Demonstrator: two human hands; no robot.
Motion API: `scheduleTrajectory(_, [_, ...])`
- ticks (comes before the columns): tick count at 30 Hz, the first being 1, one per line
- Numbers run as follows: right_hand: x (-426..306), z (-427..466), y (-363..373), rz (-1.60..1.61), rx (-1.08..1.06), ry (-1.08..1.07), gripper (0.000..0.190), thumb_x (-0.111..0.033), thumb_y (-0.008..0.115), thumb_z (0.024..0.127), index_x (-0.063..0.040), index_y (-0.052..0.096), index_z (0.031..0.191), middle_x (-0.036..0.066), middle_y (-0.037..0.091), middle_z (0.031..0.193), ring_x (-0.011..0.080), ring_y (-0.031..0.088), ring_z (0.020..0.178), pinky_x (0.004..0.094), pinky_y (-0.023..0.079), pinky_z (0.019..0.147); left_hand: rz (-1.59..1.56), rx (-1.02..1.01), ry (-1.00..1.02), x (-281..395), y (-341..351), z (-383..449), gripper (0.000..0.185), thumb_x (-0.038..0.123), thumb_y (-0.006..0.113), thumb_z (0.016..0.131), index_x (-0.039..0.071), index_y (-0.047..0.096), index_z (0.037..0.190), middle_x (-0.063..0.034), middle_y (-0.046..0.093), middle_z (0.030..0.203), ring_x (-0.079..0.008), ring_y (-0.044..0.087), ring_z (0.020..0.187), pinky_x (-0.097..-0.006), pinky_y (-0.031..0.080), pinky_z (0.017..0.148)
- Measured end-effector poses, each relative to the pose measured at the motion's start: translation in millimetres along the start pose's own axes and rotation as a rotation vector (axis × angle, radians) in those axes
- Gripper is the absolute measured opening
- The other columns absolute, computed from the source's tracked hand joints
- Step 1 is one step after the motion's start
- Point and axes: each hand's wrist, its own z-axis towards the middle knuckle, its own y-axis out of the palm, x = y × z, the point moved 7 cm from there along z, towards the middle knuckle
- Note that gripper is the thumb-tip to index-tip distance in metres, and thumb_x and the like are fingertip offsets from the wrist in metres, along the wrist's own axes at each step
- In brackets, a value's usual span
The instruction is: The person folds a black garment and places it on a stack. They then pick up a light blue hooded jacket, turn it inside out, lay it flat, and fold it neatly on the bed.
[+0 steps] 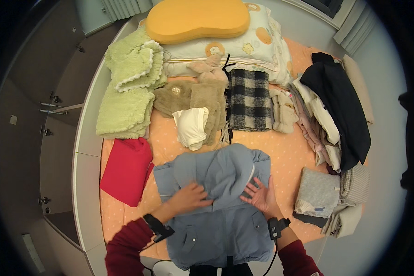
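Observation:
A blue-grey hooded jacket point(227, 227) lies front up on the orange bedding, its snap-flap pockets towards me and its hood point(220, 165) on the far side. My left hand point(193, 198), slightly blurred, is over the jacket's upper left part, fingers bent; whether it grips the cloth I cannot tell. Palm up and fingers spread, my right hand point(260, 196) rests by the right edge of the hood with nothing held in it. Both wrists wear black strapped devices with cables. Close beyond the hood lies a folded cream cloth point(192, 128).
Folded red garment point(129, 172) and green fleece point(127, 110) lie left; brown plush items point(207, 103) and a checked scarf point(250, 100) lie beyond. Stacked grey knitwear point(317, 193) and a black garment point(338, 110) lie right. A yellow pillow point(196, 20) is farthest, and open cabinets point(58, 145) stand left.

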Motion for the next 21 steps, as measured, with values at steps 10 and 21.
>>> scheduleTrajectory(10, [21, 34, 7, -0.948, 0.451, -0.27, 0.075, -0.026, 0.071, 0.073, -0.004, 0.032, 0.133, 0.016, 0.045, 0.124, 0.0256, 0.046, 0.112, 0.0406, 0.041, 0.087, -0.088, 0.005, -0.394, 52, 78, -39, 0.036, 0.011, 0.055, 0.074, 0.013, 0.06, 0.109, -0.0052, 0.049, 0.09, -0.0225, 0.047, 0.091, -0.0366, 0.035, 0.088])
scheduleTrajectory(21, [8, -3, -71, -1.193, 0.763, -0.517, 0.03, -0.003, 0.065, 0.074, -0.001, 0.052, 0.101, 0.008, 0.057, 0.089, 0.0148, 0.054, 0.085, 0.0259, 0.044, 0.073, -0.391, -0.186, -0.437, 43, 100, -34, 0.049, 0.02, 0.064, 0.069, 0.014, 0.055, 0.117, -0.0087, 0.05, 0.101, -0.0264, 0.046, 0.099, -0.0363, 0.035, 0.088])
